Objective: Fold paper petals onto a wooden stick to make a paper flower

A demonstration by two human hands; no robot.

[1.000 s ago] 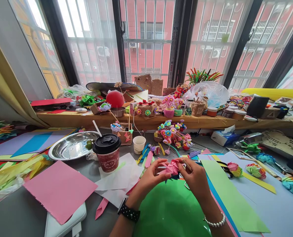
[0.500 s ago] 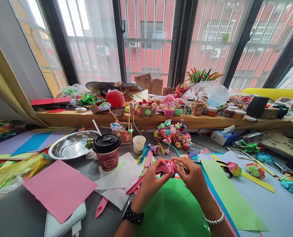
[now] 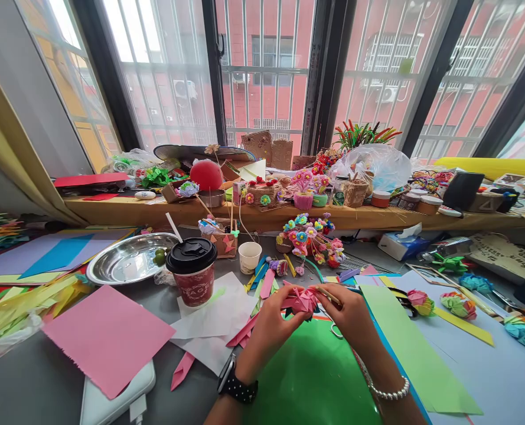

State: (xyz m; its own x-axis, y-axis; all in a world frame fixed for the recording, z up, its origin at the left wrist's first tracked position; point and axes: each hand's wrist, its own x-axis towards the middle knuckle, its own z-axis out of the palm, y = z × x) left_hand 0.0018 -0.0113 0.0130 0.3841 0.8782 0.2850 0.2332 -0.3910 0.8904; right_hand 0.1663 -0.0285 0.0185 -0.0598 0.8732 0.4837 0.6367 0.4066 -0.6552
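Note:
My left hand (image 3: 274, 321) is closed around a pink folded paper flower (image 3: 303, 300), thumb below and fingers behind it. Dark points show at the flower's underside. My right hand (image 3: 349, 313) pinches a short wooden stick (image 3: 332, 297) beside the flower's right side; whether its tip touches the petals I cannot tell. Beneath both hands is a glossy green surface (image 3: 302, 378). A silvery ring (image 3: 336, 331), perhaps a scissors handle, shows just under my right hand. Pink folded paper strips (image 3: 243, 332) lie to the left of my left hand.
A lidded cup with a straw (image 3: 192, 277) stands left on the grey table, near a metal plate (image 3: 111, 260) and a pink paper sheet (image 3: 107, 339). A small paper cup (image 3: 250, 257) and crocheted flowers (image 3: 306, 236) are behind my hands. Finished paper flowers (image 3: 457, 306) lie right.
My right hand has shifted slightly right and turned, so more of the stick shows. The silvery ring has come into sight beneath it. My left hand still holds the flower.

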